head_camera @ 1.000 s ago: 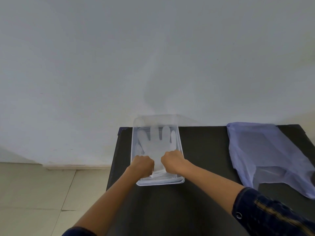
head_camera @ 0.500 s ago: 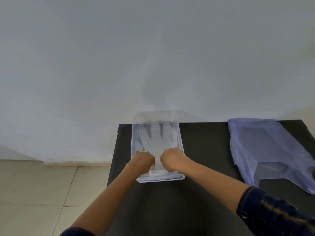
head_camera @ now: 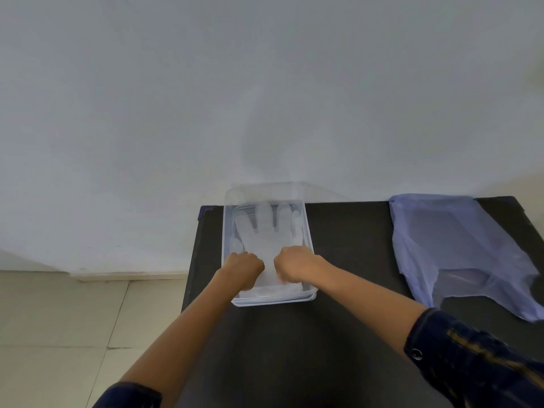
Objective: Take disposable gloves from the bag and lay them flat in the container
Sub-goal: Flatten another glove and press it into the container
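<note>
Both hands, left (head_camera: pixel 243 267) and right (head_camera: pixel 294 265), curled fingers pressed the glove (head_camera: pixel 269 234) cuff into the tub (head_camera: pixel 309 240); whether they pinched it, I couldn't tell. Lifting away could drag the clingy film and wrinkle it.

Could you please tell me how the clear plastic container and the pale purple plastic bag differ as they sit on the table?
The clear plastic container is rigid and box-shaped; the pale purple plastic bag is limp and lies flattened. The container holds a translucent disposable glove under both hands; nothing touches the bag. The container sits at the black table's left end, the bag at its right. Both are see-through plastic.
</note>
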